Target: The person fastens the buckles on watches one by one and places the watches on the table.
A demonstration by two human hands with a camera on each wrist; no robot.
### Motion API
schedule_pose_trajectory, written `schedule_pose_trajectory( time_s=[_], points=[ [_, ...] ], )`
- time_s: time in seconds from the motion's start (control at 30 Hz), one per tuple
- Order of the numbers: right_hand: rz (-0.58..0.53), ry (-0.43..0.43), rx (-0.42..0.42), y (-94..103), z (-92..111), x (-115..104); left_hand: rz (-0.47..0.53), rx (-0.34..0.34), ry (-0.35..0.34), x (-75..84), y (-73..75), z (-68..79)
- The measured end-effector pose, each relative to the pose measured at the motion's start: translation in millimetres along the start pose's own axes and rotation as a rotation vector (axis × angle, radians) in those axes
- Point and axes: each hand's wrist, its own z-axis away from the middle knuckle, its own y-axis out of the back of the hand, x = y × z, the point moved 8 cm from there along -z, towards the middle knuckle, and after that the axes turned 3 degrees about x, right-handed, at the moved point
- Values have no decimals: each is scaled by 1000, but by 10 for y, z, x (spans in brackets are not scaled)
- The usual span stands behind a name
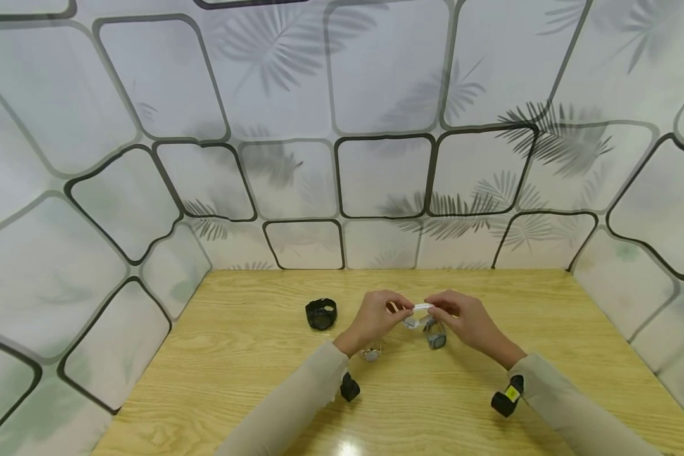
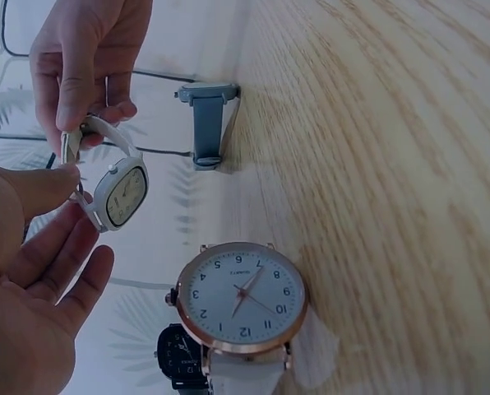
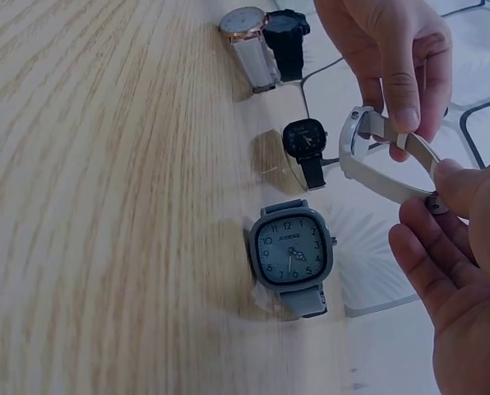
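Both hands hold a white-strapped watch with a rounded square case [image 2: 123, 196] up over the table, its strap bent round into a loop. My left hand [image 1: 374, 318] pinches one side of the strap between thumb and fingers. Opposite it, my right hand [image 1: 466, 320] pinches the strap too, with fingertips close to the left ones near the buckle [image 3: 433, 203]. Below the hands stands a grey-blue square watch [image 3: 292, 251]. A rose-gold watch with a white strap [image 2: 243, 298] sits nearer my left forearm.
A bulky black watch [image 1: 321, 315] stands left of the hands. A smaller black square watch [image 3: 305, 138] stands beyond the grey-blue one in the right wrist view. The wooden table [image 1: 251, 367] meets a patterned backdrop [image 1: 384, 177] at its back and sides.
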Motion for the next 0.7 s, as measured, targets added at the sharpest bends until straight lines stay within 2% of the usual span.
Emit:
schedule_pose_trajectory(
  time_s=[0.13, 0.33, 0.7],
  points=[
    [-7, -2, -31, -3, -12, -19, -11, 8, -20, 25, 18, 2],
    [6, 20, -73, -5, -29, -68, -52, -22, -54, 49, 6, 4],
    [1, 48, -78, -54, -54, -121, -133, -73, -128, 120, -52, -44]
  ],
)
